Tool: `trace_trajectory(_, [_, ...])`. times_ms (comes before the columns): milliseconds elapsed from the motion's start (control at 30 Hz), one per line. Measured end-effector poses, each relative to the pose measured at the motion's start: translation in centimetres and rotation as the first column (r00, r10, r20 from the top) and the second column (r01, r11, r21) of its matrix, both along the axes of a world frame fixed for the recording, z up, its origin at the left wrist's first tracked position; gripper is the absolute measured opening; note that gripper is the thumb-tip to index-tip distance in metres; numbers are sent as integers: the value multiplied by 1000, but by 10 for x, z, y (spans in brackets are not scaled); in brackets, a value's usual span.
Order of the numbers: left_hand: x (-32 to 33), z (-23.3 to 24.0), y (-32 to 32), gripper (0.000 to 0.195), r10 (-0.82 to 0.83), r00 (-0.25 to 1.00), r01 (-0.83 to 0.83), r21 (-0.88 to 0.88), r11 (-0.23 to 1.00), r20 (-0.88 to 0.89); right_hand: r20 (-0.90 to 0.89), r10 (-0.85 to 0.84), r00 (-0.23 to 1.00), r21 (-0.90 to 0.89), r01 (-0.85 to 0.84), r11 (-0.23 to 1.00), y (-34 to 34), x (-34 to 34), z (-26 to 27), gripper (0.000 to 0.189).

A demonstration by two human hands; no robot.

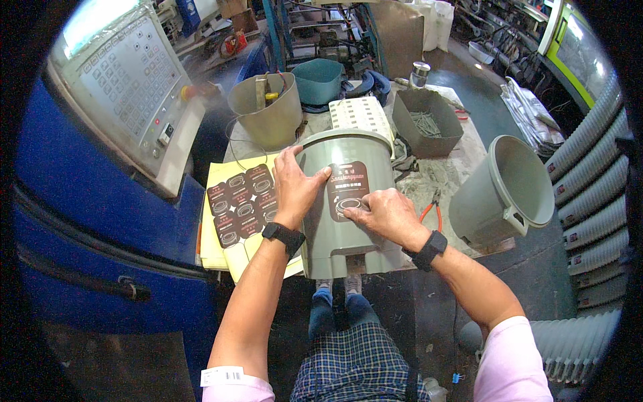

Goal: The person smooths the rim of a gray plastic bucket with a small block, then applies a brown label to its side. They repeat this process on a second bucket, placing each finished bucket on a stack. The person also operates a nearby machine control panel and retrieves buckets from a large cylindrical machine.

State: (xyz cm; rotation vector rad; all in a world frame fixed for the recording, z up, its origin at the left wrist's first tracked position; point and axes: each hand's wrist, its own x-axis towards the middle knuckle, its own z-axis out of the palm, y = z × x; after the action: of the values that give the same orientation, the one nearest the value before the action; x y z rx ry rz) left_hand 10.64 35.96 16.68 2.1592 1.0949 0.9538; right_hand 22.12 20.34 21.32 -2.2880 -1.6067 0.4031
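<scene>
A grey-green plastic bin (321, 216) lies on its side before me, its rim pointing away and its base towards me. On its upper face sits a dark brown sticker (347, 176) with writing and a ring-shaped drawing. My left hand (301, 183) holds the bin's left side, its thumb on the sticker's upper left edge. My right hand (389, 213) has curled fingers and presses its thumb on the sticker's lower part; its palm is hidden. Left of the bin, a sheet of matching brown stickers (243, 203) rests on yellow backing paper (216, 256).
Red-handled pliers (435, 213) lie between the bin and a second grey bin (474, 206). Behind stand a box of screws or nails (427, 143), a beige tub (263, 120), a teal tub (316, 83) and a label sheet (359, 113). A machine control panel (125, 80) borders the left; stacked bins (598, 201) line the right.
</scene>
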Motion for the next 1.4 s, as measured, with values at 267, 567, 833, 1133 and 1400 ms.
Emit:
trace_trajectory(267, [27, 1, 21, 50, 1, 1000, -4, 388, 922, 9, -2, 4, 1000, 28, -4, 1000, -2, 2, -6, 44])
trace_trajectory(567, [10, 28, 12, 54, -74, 995, 82, -117, 990, 72, -517, 102, 850, 265, 45, 963, -34, 9, 6, 40])
trace_trajectory(833, [-93, 72, -125, 41, -399, 875, 409, 20, 912, 273, -744, -25, 668, 399, 474, 785, -117, 46, 59, 33])
trace_trajectory(1133, [-167, 101, -230, 42, -873, 412, 879, 140, 457, 261, -530, 168, 831, 4, -196, 981, -221, -39, -33, 50])
trace_trajectory(1400, [-220, 115, -262, 35, -829, 356, 932, -97, 349, 433, -431, 180, 884, 18, -191, 981, -243, -82, -33, 36])
